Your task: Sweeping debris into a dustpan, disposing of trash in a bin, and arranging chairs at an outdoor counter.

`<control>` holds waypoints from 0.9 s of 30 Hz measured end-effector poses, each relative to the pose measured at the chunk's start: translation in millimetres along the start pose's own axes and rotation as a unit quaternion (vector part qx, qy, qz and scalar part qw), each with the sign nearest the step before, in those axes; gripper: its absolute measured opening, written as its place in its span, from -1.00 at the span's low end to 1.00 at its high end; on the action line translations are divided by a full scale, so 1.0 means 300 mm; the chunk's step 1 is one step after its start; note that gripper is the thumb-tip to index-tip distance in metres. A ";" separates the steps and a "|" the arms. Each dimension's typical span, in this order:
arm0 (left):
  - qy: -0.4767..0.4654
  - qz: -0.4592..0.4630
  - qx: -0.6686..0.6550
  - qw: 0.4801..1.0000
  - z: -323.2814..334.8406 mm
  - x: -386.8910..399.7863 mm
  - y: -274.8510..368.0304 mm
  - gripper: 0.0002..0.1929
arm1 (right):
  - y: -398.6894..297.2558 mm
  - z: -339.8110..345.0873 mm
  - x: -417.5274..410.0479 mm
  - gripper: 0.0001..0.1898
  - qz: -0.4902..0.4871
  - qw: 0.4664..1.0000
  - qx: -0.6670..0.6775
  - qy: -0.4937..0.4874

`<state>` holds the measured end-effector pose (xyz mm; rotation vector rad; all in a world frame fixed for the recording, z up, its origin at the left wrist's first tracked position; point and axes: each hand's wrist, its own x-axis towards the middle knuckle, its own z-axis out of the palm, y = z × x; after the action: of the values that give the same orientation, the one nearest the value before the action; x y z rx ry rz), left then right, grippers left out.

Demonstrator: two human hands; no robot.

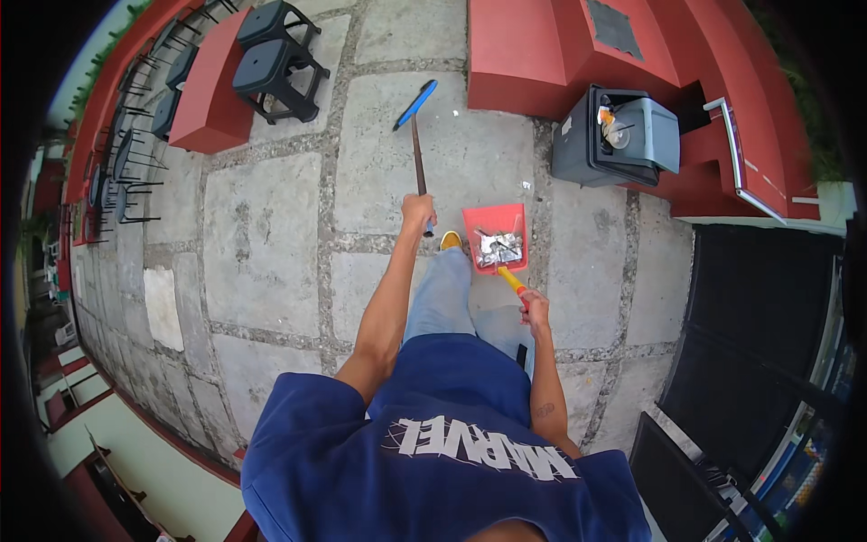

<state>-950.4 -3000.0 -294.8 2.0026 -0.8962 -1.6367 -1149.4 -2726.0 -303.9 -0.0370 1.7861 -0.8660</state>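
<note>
My left hand (pixel 418 211) grips the upper end of a broom's dark brown handle (pixel 417 156). The handle reaches forward to a blue broom head (pixel 414 106) with a black edge, over the paving. In my right hand (pixel 536 310) is the yellow and red handle (pixel 513 280) of a red plastic dustpan (pixel 493 217). Crumpled foil and other litter (pixel 500 248) lie in the pan's rear part, toward the handle. The pan is in front of me, right of my yellow shoe (pixel 451 240). Small white scraps (pixel 525 185) lie on the paving beyond the pan.
A grey bin (pixel 586 146) holding rubbish, its lid partly aside, stands ahead right beside red masonry blocks (pixel 515 61). Dark plastic stools (pixel 274 74) stand by a red block (pixel 213 95) ahead left. Chairs (pixel 125 162) line the left wall. Black panels (pixel 752 305) are at right.
</note>
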 end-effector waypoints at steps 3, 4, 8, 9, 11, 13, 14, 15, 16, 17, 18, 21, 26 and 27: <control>0.039 0.021 0.150 0.988 0.029 0.196 0.124 -0.76 | -0.034 0.125 0.143 -0.88 0.027 1.000 0.005 -0.012; 0.034 0.042 0.223 0.973 0.054 0.245 0.152 -0.73 | -0.060 0.147 0.170 -0.88 0.033 0.999 0.010 -0.002; 0.008 0.030 0.321 0.946 0.040 0.348 0.156 -0.71 | -0.132 0.255 0.271 -0.88 0.070 0.997 0.021 0.002; -0.016 0.022 0.341 0.940 0.036 0.326 0.135 -0.72 | -0.141 0.269 0.304 -0.87 0.084 0.996 0.029 0.003; -0.023 0.066 0.398 0.915 -0.004 0.242 0.050 -0.72 | -0.133 0.288 0.382 -0.89 0.092 0.995 0.030 0.010; -0.062 0.040 0.439 0.895 -0.061 0.130 -0.022 -0.71 | -0.097 0.295 0.453 -0.90 0.102 0.994 0.037 0.022; -0.108 -0.013 0.427 0.898 -0.103 0.066 -0.033 -0.72 | -0.084 0.304 0.482 -0.90 0.114 0.993 0.029 0.021; -0.107 -0.012 0.426 0.899 -0.133 -0.014 -0.043 -0.72 | -0.079 0.313 0.512 -0.91 0.125 0.992 0.023 0.019; -0.105 -0.012 0.425 0.899 -0.171 -0.090 -0.057 -0.73 | -0.077 0.320 0.534 -0.91 0.130 0.991 0.030 0.019; -0.118 -0.005 0.433 0.894 -0.214 -0.139 -0.081 -0.75 | -0.078 0.323 0.550 -0.91 0.130 0.991 0.023 0.026; -0.132 0.013 0.449 0.884 -0.258 -0.179 -0.108 -0.77 | -0.077 0.334 0.559 -0.91 0.133 0.990 0.015 0.034; -0.166 0.069 0.464 0.867 -0.363 -0.319 -0.067 -0.79 | -0.113 0.370 0.556 -0.90 0.136 0.990 0.027 0.032; -0.249 -0.132 0.335 0.899 -0.441 -0.442 0.093 -0.81 | -0.088 0.312 0.539 -0.92 0.134 0.989 0.037 0.052; -0.255 -0.132 0.340 0.895 -0.443 -0.459 0.127 -0.81 | -0.085 0.302 0.519 -0.93 0.138 0.988 0.050 0.052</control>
<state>-844.9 -2943.1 -140.6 2.2235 -1.6327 -2.3005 -1146.1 -2858.7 -428.1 0.3187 1.7891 -0.7666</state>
